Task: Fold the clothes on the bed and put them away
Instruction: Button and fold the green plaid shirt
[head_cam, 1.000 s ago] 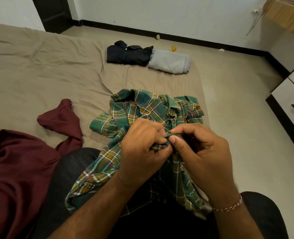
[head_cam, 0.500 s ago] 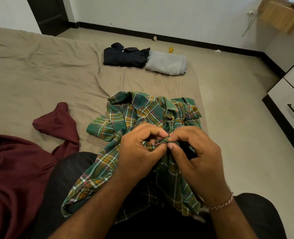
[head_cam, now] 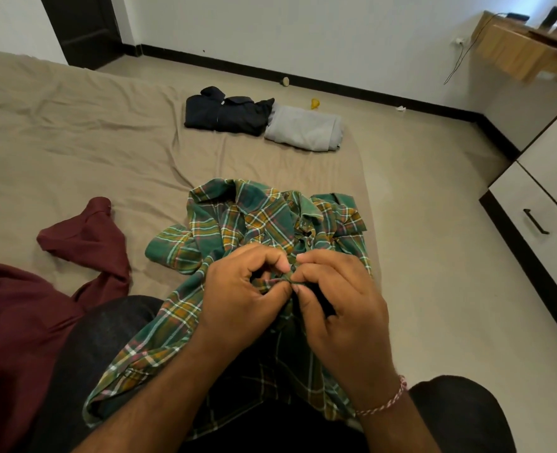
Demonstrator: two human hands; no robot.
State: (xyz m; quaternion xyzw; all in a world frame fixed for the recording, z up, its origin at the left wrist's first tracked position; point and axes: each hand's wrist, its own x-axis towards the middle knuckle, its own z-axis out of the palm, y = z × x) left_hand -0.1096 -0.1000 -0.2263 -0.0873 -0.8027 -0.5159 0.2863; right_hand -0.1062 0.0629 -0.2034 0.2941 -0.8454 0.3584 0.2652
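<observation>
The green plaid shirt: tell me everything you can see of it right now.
The green plaid shirt is woven check cloth, green with orange, white and red lines. It lies rumpled and unfolded, collar and cuffed sleeves bunched on the bed, its lower part draped over the person's lap. A button shows on the front placket. The left hand and right hand pinch the placket edges together.

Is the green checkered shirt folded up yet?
Not yet. The green plaid shirt lies crumpled across the lap and bed, with the left hand and right hand pinching its front edge.
</observation>
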